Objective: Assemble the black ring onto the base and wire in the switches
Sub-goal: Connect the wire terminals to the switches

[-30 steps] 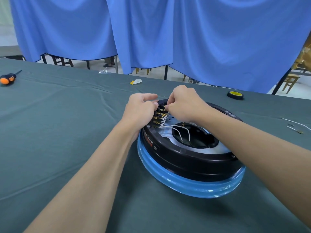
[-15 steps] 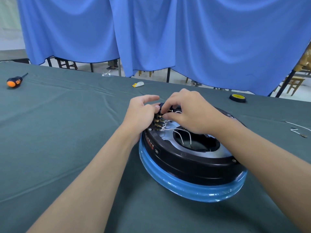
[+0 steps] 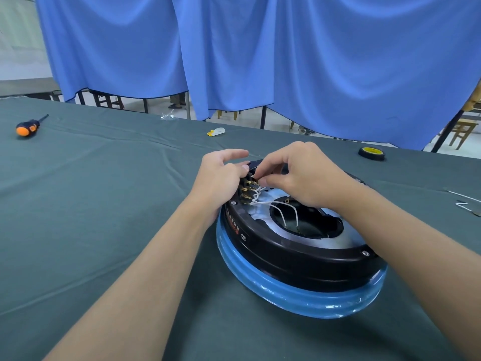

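A black ring (image 3: pixel 299 254) sits on a blue-wrapped round base (image 3: pixel 291 293) in the middle of the table. Inside it lies a silver plate with a dark central hole. Switches with brass terminals (image 3: pixel 247 190) line the ring's far left inner wall. White wires (image 3: pixel 279 207) run from the terminals into the hole. My left hand (image 3: pixel 221 178) presses against the ring's outside at the switches, index finger lifted. My right hand (image 3: pixel 299 173) pinches a wire end at the top terminal; the fingertips hide the connector.
An orange-handled screwdriver (image 3: pixel 27 127) lies at the far left. A small white and yellow part (image 3: pixel 216 132) rests near the table's back edge. A black and yellow tape roll (image 3: pixel 371 153) sits at the back right. Loose white wires (image 3: pixel 466 200) lie at the right edge.
My right hand has shifted from over the ring's opening back toward the top terminal, pinching there. My left index finger has lifted. The view has moved slightly.
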